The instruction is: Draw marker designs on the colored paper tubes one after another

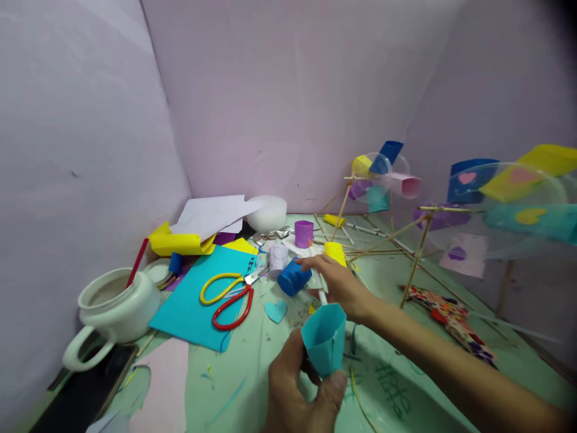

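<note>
My left hand (306, 388) grips a turquoise paper tube (325, 337) at the bottom middle, its open end facing up. Above it, my right hand (336, 282) has its thumb and index finger closed around a thin white stick with an orange tip (321, 291). The fingertips of that hand are close to a blue paper tube (294, 278) lying on the table; whether they touch it I cannot tell. Near it stand a lilac paper tube (278, 260), a purple one (303, 233) and a yellow one (335, 253). A turquoise paper heart (275, 311) lies to the left.
Red-and-yellow-handled scissors (232, 297) rest on turquoise paper (189, 307). At left are a white teapot-like pot (130, 310) and a dark phone (85, 391). Wheel models on stick frames, one with a pink tube (408, 185), stand at right. A white bowl (268, 213) sits at the back.
</note>
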Tool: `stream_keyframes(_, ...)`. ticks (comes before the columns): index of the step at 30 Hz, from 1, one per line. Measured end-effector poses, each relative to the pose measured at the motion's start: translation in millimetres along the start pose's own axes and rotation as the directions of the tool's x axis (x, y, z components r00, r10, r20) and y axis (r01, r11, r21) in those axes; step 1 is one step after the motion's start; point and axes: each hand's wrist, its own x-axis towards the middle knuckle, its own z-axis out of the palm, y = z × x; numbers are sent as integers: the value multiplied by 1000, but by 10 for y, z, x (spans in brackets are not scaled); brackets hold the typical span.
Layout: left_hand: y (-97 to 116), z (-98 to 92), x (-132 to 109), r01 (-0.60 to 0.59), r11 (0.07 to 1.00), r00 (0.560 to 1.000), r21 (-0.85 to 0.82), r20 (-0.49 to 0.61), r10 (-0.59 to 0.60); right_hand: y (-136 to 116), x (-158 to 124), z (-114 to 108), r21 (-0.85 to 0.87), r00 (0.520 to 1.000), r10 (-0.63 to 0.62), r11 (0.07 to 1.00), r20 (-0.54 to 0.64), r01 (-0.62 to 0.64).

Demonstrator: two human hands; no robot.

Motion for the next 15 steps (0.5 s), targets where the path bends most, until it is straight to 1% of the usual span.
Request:
stream_keyframes(2,-4,-3,17,-13,1000,1000,-21,4,13,93,158,123,-78,991,-72,994,116,81)
stream_keyframes(5,22,-7,53,-34,999,999,-41,31,35,202,316,287,-122,968,-141,978,208,169)
stream_keyframes(7,37,-8,67,-33,999,998,-41,47,35,241,372,352,-149,953,-178,964,246,219)
stream_keyframes(9,43,-8,72,-25,999,999,-26,46,27,254,391,369,-150,949,-194,960,248,235)
stream_keyframes(10,43,-8,72,-21,1000,999,-17,41,22,252,387,358,-126,953,-194,966,231,227)
stream_keyframes(12,39,-8,75,-19,1000,999,-14,46,20,235,352,301,3,976,-170,985,134,171)
stream_keyframes(13,37,-8,78,-21,1000,998,-21,54,22,222,323,258,76,987,-146,987,70,141)
stream_keyframes(15,29,-11,88,-23,999,997,-43,67,26,195,248,160,235,994,-45,970,-95,66)
